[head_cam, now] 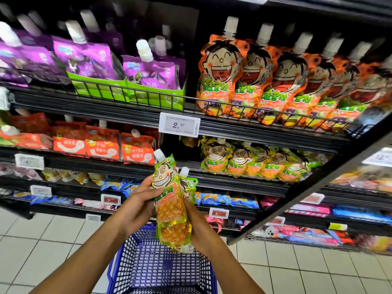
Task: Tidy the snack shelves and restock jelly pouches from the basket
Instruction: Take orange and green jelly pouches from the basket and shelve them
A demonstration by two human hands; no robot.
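- Blue plastic mesh shopping basket [161, 270] sits lowest and closest, below the person's two forearms, over a pale tiled floor [38, 236].
- Above the basket, both hands hold yellow-green pineapple jelly pouches [169, 200] between them; at least two are stacked, since a second white cap shows behind the front one.
- Left hand [137, 209] curls around the pouches' left edge, with its thumb lying on the front face.
- Right hand [201, 228] cups the lower right side from behind, fingers wrapped around the pouches.
- Front pouch stands nearly upright, long axis vertical and leaning slightly left, white spout cap at the top pointing up toward the shelves, printed cartoon face toward the camera.
- Matching pineapple pouches [254, 162] stand in a row on the middle shelf, just above and right of the hands.
- Orange pouches [275, 81] with laughing cartoon faces line the shelf above, behind a wire rail.
- Purple spouted pouches [148, 73] stand in green trays at upper left.
- White price tag [179, 124] reading 2.50 hangs on the shelf edge.
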